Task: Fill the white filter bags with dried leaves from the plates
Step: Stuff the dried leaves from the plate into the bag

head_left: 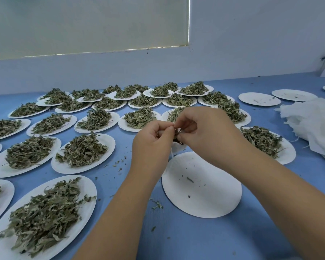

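Both hands meet above the blue table. My left hand [154, 139] and my right hand [201, 128] pinch the top of a small white filter bag [179, 146] stuffed with dried leaves; a thin white string hangs from it. Most of the bag is hidden by my fingers. Directly below lies a white paper plate [201, 184] holding only a few leaf crumbs. Several plates heaped with dried green leaves [83, 149] cover the table to the left and behind.
A pile of white filter bags [311, 122] lies at the right edge. Two plates with only crumbs [259, 98] sit at the back right. Loose leaf bits [157, 204] are scattered on the blue table [195, 239]. A pale wall runs behind.
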A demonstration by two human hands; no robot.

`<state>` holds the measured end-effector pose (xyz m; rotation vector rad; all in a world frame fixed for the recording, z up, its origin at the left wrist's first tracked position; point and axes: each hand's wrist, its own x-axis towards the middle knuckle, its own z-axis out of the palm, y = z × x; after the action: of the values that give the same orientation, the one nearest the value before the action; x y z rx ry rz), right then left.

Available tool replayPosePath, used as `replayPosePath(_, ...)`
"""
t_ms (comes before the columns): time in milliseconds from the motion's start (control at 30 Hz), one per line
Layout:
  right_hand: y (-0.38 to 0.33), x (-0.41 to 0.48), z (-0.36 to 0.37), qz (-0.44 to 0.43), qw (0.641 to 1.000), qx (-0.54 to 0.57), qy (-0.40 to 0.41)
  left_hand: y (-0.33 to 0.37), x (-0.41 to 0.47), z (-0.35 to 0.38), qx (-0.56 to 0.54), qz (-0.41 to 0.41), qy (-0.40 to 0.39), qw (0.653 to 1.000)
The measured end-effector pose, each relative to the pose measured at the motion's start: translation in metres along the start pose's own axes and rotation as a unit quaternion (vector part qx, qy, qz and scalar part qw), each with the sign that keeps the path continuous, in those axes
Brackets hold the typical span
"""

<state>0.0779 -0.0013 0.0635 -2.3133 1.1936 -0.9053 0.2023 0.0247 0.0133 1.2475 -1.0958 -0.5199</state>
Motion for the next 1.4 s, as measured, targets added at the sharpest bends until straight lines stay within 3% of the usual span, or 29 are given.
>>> replayPosePath(267,0.002,-0.002,-0.002,-0.022,0.999,-0.032,-0.028,0.0,0.002,-0.002,-0.009,-0.013,-0.003,1.0)
replayPosePath(500,0.009,0.003,-0.004,-0.074,0.99,0.115,-0.028,0.001,0.003,-0.005,-0.04,-0.025,0.007,0.999)
replayPosePath(733,0.023,0.008,0.008,-0.116,0.989,0.095,-0.002,0.002,0.003,-0.003,-0.029,-0.02,0.009,0.999)
replayPosePath(1067,0.036,0.016,0.024,-0.058,0.99,0.12,0.037,-0.001,0.002,0.0,0.003,-0.013,-0.002,1.0)
replayPosePath(1233,0.046,0.011,0.037,-0.013,0.978,0.202,0.049,0.001,0.0,0.0,0.004,-0.006,-0.007,1.0)
replayPosePath(1400,0.051,0.007,0.037,0.01,0.955,0.296,0.001,0.003,-0.002,0.0,0.006,0.006,-0.014,1.0)
